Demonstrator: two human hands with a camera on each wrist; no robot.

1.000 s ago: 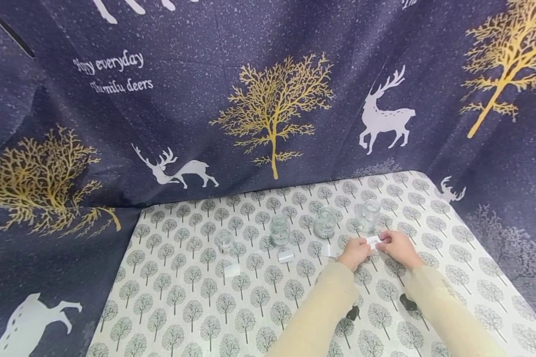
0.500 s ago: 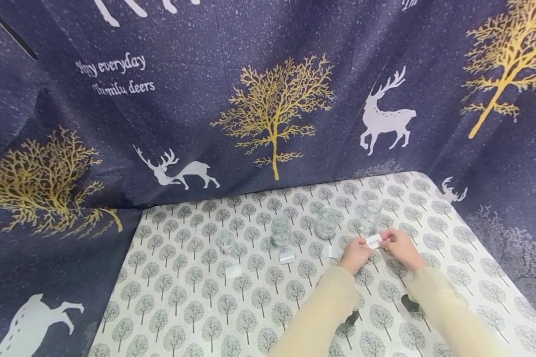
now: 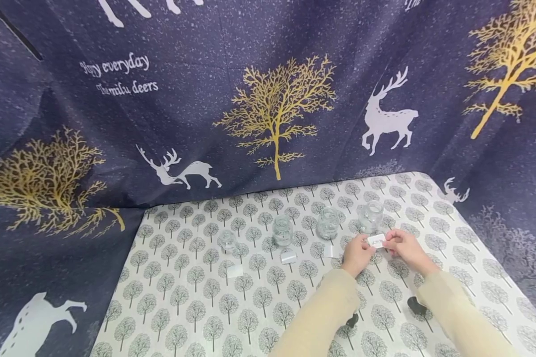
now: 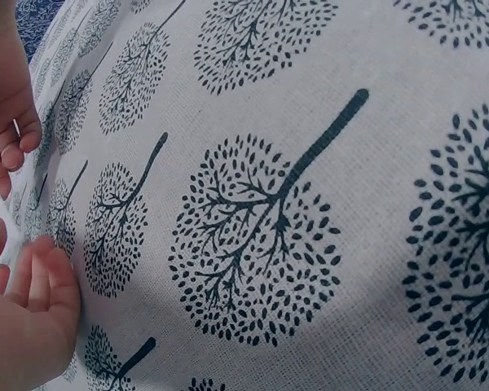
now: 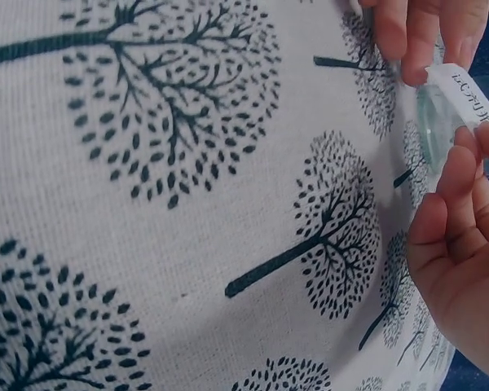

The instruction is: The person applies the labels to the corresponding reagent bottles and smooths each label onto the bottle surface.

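Note:
A small white label (image 3: 376,241) with dark printed characters is stretched between both hands, right in front of the rightmost glass jar (image 3: 370,216). My left hand (image 3: 357,254) pinches the label's left end between thumb and fingers. The other end is pinched by my right hand (image 3: 408,249). In the right wrist view, the printed side of the label (image 5: 469,98) shows, overlapping the jar's clear glass (image 5: 432,122). Both hands appear at the left edge of the left wrist view, where the label is mostly hidden behind the fingers.
Three more glass jars stand in a row to the left: one small (image 3: 227,240), one taller (image 3: 283,230), one round (image 3: 328,223). In front of them lie a flat white label (image 3: 234,270), a curled one (image 3: 288,257) and another (image 3: 331,251). A tree-patterned cloth (image 3: 196,312) covers the table.
The label's printed face has turned up more toward the head camera. My right hand has shifted slightly right, showing more of the label. The jars and other labels keep their places on the cloth.

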